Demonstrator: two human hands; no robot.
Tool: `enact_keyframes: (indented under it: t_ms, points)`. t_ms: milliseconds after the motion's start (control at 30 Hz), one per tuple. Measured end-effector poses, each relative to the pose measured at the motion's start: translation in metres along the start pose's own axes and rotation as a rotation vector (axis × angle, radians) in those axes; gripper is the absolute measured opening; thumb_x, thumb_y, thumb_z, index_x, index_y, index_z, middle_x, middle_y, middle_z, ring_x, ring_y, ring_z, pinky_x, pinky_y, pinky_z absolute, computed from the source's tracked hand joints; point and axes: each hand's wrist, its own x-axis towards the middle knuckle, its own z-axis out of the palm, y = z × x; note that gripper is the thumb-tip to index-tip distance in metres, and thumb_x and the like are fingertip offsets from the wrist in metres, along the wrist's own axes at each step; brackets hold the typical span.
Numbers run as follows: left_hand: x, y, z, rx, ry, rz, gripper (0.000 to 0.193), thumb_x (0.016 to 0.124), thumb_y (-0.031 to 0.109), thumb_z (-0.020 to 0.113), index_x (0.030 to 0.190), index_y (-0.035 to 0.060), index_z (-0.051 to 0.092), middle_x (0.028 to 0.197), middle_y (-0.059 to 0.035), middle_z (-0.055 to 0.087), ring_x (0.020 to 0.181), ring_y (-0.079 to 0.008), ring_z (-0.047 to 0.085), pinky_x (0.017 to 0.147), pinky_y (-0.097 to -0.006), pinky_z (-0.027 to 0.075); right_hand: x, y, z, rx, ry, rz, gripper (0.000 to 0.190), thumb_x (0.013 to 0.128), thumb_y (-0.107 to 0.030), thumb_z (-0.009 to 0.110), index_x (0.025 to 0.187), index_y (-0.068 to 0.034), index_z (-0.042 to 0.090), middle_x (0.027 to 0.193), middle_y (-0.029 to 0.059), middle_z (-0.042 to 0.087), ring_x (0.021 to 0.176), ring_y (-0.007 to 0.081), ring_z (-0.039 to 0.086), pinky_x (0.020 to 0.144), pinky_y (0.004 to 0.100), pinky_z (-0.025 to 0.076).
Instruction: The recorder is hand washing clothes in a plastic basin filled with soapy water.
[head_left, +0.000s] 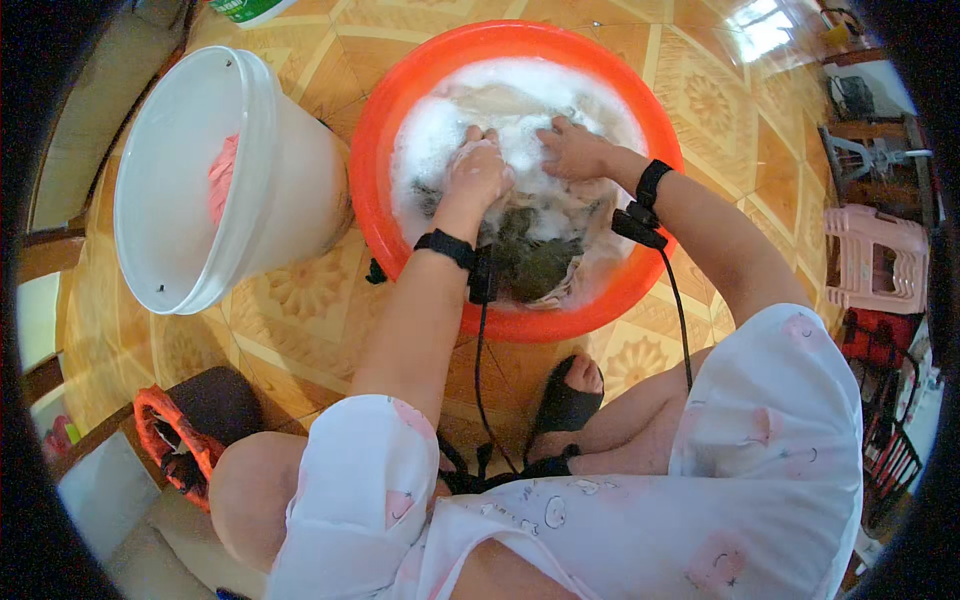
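Note:
A red plastic basin (517, 328) full of sudsy water and soaked cloth stands on the floor before me. My left hand (480, 171) is in the foam left of the middle, fingers curled; whether it grips cloth is hidden by the suds. To its right, my right hand (576, 150) rests on the foam with its fingers apart. Light cloth (502, 97) shows under the foam at the far side. A dark olive cloth (536, 262) lies half under water at the near side. Each wrist wears a black strap with a cabled device.
Left of the basin is a white plastic bucket (300, 172) with a pink cloth (223, 180) seen inside. An orange-rimmed bin or bag (150, 427) stands at the lower left. Pink plastic stools (877, 259) are stacked at the right. My foot is close to the basin's near edge.

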Motion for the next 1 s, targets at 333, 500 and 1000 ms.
enact_keyframes:
  t_ms: [333, 500, 1000]
  points:
    - [0.007, -0.022, 0.006, 0.031, 0.075, 0.128, 0.052, 0.080, 0.025, 0.059, 0.128, 0.0071, 0.057, 0.128, -0.0229, 0.057, 0.122, -0.0377, 0.052, 0.105, -0.0418, 0.042, 0.005, 0.010, 0.003, 0.125, 0.189, 0.043, 0.063, 0.085, -0.036, 0.062, 0.140, -0.011, 0.043, 0.111, 0.0252, 0.064, 0.106, 0.0400, 0.061, 0.094, 0.0475, 0.048]
    - [-0.029, -0.037, -0.031, -0.053, 0.265, 0.058, 0.041, 0.083, 0.026, 0.060, 0.118, 0.0060, 0.065, 0.116, -0.0207, 0.064, 0.113, -0.0346, 0.058, 0.098, -0.0421, 0.045, -0.042, 0.035, -0.035, 0.284, 0.160, -0.132, 0.050, 0.084, -0.036, 0.067, 0.124, -0.006, 0.059, 0.108, 0.0205, 0.067, 0.099, 0.0317, 0.065, 0.087, 0.0428, 0.050]
    - [-0.086, -0.013, -0.097, -0.882, 0.792, 0.547, 0.048, 0.072, 0.004, 0.078, 0.116, 0.0013, 0.061, 0.114, -0.0120, 0.066, 0.103, -0.0183, 0.063, 0.090, -0.0331, 0.051, -0.156, -0.021, -0.191, 1.514, 0.188, -0.264, 0.044, 0.097, -0.040, 0.056, 0.122, -0.004, 0.060, 0.117, 0.0067, 0.064, 0.113, 0.0162, 0.058, 0.102, 0.0337, 0.043]
